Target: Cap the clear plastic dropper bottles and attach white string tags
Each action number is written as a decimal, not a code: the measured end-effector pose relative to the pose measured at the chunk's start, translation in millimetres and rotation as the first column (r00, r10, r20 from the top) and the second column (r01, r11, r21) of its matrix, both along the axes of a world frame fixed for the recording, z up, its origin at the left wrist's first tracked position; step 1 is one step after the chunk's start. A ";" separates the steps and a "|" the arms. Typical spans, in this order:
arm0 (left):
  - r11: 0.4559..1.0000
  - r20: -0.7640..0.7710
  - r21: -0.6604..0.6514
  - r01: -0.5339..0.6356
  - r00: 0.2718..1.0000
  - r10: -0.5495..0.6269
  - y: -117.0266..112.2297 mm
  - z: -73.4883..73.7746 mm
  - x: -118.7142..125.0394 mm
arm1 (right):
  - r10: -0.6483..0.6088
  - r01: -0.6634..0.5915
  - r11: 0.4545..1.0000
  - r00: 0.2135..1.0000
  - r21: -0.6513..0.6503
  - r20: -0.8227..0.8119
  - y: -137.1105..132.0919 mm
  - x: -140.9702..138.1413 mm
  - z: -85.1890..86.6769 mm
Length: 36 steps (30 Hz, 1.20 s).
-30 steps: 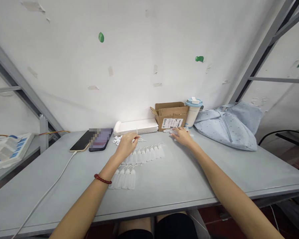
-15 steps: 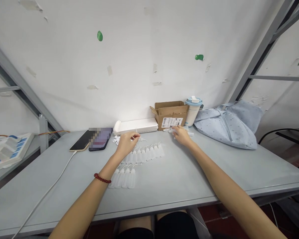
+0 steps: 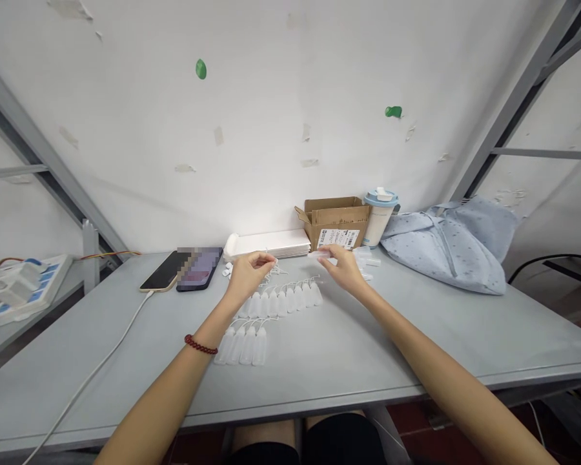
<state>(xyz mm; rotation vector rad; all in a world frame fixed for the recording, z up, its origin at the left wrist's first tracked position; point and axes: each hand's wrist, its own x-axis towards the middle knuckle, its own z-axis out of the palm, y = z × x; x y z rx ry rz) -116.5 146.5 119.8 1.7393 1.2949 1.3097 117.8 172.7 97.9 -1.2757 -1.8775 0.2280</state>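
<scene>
Cardboard box (image 3: 336, 221) (cup (image 3: 378, 216) beside) behind the bottles (image 3: 281, 300).

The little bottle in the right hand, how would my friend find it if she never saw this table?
Start at the brown cardboard box against the wall at the back of the grey table. Just in front of it, the right hand pinches a small clear bottle. Unlike the rows of bottles lying on the table, this one is lifted up in fingers.
</scene>
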 end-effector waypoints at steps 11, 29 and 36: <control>0.982 0.189 -0.126 0.137 0.976 -0.112 -7.5 5.7 10.7 | 0.198 -0.396 0.885 0.798 -0.246 -0.570 -33.4 -33.4 9.5; 0.959 0.302 -0.176 0.220 0.940 -0.160 -13.2 7.2 16.3 | 0.254 -0.567 0.769 0.696 -0.297 -0.671 -43.6 -39.3 16.3; 0.962 0.273 -0.168 0.214 0.948 -0.163 -14.0 6.8 16.7 | 0.251 -0.568 0.758 0.707 -0.321 -0.661 -45.2 -41.3 15.9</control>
